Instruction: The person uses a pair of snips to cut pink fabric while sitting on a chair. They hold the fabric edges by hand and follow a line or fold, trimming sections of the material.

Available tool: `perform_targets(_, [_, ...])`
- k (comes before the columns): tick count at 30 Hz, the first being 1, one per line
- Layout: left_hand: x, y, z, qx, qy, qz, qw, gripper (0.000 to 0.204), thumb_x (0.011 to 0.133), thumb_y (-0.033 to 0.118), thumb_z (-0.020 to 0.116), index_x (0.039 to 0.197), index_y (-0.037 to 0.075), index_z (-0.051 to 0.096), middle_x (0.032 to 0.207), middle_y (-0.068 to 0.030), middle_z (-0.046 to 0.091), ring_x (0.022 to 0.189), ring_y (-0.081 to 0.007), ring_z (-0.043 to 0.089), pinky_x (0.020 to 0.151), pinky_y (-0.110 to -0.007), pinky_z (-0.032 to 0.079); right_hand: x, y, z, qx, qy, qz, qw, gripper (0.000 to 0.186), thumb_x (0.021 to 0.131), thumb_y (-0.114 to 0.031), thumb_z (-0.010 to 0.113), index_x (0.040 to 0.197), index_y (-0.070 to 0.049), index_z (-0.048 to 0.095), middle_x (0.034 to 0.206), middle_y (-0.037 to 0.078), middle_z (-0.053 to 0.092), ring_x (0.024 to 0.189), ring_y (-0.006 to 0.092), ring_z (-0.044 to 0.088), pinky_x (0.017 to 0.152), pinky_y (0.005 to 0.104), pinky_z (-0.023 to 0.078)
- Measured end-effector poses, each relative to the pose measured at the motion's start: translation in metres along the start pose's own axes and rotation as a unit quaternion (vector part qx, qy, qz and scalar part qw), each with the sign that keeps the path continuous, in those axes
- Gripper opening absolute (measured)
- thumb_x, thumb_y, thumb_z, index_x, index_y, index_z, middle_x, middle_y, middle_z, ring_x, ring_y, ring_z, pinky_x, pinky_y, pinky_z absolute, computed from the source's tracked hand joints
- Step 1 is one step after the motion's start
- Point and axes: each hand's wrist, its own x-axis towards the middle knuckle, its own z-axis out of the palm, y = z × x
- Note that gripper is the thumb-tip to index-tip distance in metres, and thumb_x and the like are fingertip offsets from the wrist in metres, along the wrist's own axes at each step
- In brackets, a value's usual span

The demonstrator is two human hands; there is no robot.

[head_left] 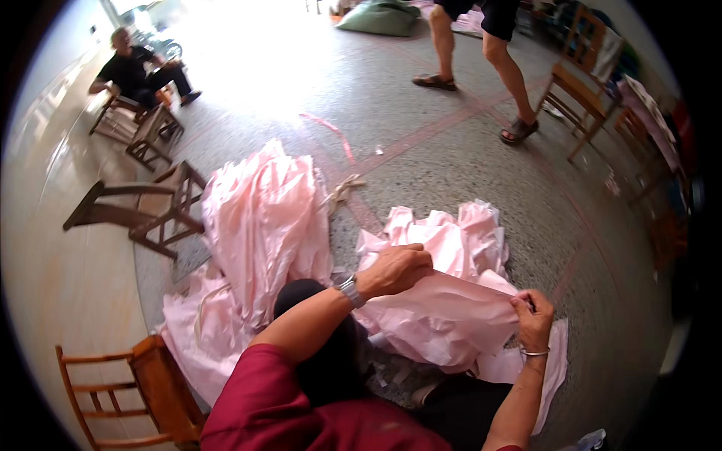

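Note:
A piece of thin pink fabric [470,301] is stretched between my two hands over my lap. My left hand [395,269], with a watch on its wrist, grips its upper left edge with closed fingers. Pinching the right end of the same edge is my right hand [534,319], a bangle on its wrist. Below and beyond the held edge, more pink fabric [444,233] lies crumpled on the floor. To the left rises a taller heap of pink fabric [267,210], with further folds spreading beside my left knee.
Wooden chairs stand at the left [158,199], the lower left [162,383] and the upper right [575,86]. A person [135,71] sits far left; another person's legs [508,75] stand ahead. A green sack [380,19] and a cloth strip [344,188] lie on the floor.

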Motion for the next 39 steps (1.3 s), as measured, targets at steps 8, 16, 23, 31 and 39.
perform_targets(8, [-0.037, 0.019, -0.044, 0.021, -0.010, 0.025, 0.999, 0.013, 0.088, 0.014, 0.062, 0.091, 0.002, 0.065, 0.088, -0.0128, 0.062, 0.084, -0.0328, 0.062, 0.073, -0.041, 0.049, -0.018, -0.026, 0.004, 0.017, -0.028, 0.004, 0.999, 0.012, 0.081, -0.004, 0.070, 0.076, -0.001, 0.059, 0.067, -0.001, 0.049, 0.061, 0.0083, 0.040, 0.054, 0.0258, 0.032])
perform_targets(16, [-0.074, 0.033, -0.084, 0.079, 0.008, 0.016, 0.997, 0.011, 0.088, 0.013, 0.062, 0.092, 0.003, 0.064, 0.088, -0.0140, 0.061, 0.085, -0.0340, 0.061, 0.075, -0.041, 0.048, -0.044, -0.046, -0.010, 0.034, -0.024, 0.011, 0.999, 0.015, 0.083, -0.007, 0.071, 0.075, -0.002, 0.059, 0.066, -0.007, 0.042, 0.061, 0.0051, 0.035, 0.054, 0.0237, 0.027])
perform_targets(23, [-0.096, 0.033, -0.098, 0.023, 0.043, 0.001, 0.999, 0.010, 0.087, 0.010, 0.064, 0.091, 0.001, 0.066, 0.086, -0.0141, 0.059, 0.082, -0.0330, 0.061, 0.074, -0.039, 0.048, -0.071, -0.035, -0.008, 0.051, -0.027, 0.044, 0.997, 0.017, 0.084, -0.011, 0.073, 0.078, -0.003, 0.060, 0.067, -0.008, 0.043, 0.062, 0.0044, 0.035, 0.054, 0.0225, 0.028])
perform_targets(31, [-0.119, 0.033, -0.099, 0.032, 0.064, 0.001, 0.997, 0.010, 0.088, 0.008, 0.062, 0.094, 0.001, 0.066, 0.091, -0.0138, 0.058, 0.086, -0.0321, 0.060, 0.076, -0.039, 0.048, -0.096, -0.025, 0.000, 0.091, -0.046, 0.080, 0.992, 0.016, 0.084, -0.009, 0.072, 0.077, -0.003, 0.059, 0.067, -0.008, 0.043, 0.062, 0.0037, 0.035, 0.054, 0.0218, 0.027])
perform_targets(39, [-0.126, 0.039, -0.088, -0.103, 0.131, -0.024, 0.986, 0.014, 0.088, 0.000, 0.058, 0.101, 0.000, 0.064, 0.092, -0.0129, 0.066, 0.087, -0.0238, 0.065, 0.079, -0.033, 0.050, -0.097, -0.030, 0.008, 0.089, -0.053, 0.082, 0.991, 0.016, 0.085, -0.009, 0.072, 0.077, -0.003, 0.059, 0.066, -0.009, 0.041, 0.061, 0.0034, 0.034, 0.053, 0.0221, 0.026])
